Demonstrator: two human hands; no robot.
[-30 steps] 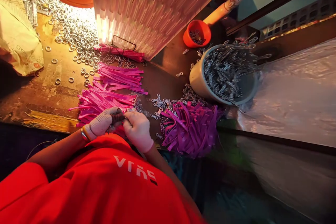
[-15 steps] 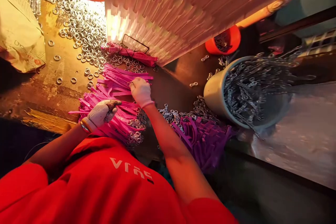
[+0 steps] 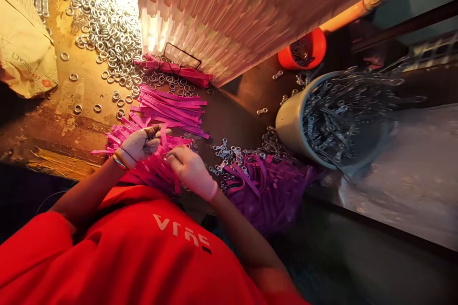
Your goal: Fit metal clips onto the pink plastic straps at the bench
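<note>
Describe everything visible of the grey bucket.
The grey bucket is round and smooth-walled, plastic by its look, with a thin rim and an open top. It sits on the work table; whether upright or leaning is unclear. Thin metal pieces fill much of it, some sticking out past the rim. Small metal links lie near its base.

A passage over the tabletop (image 3: 232, 112) is left between the far bunch of pink straps (image 3: 171, 107) and the grey bucket (image 3: 289, 124), with one loose link (image 3: 262, 111) lying in it; it is overhung at the far side by the slanting corrugated panel (image 3: 229, 14) and hemmed in nearer by heaped links (image 3: 229, 153) and purple straps (image 3: 265, 195). Between the left hand (image 3: 141, 145) and the right hand (image 3: 188, 167), the way is barred by a single strap (image 3: 163, 138).
</note>
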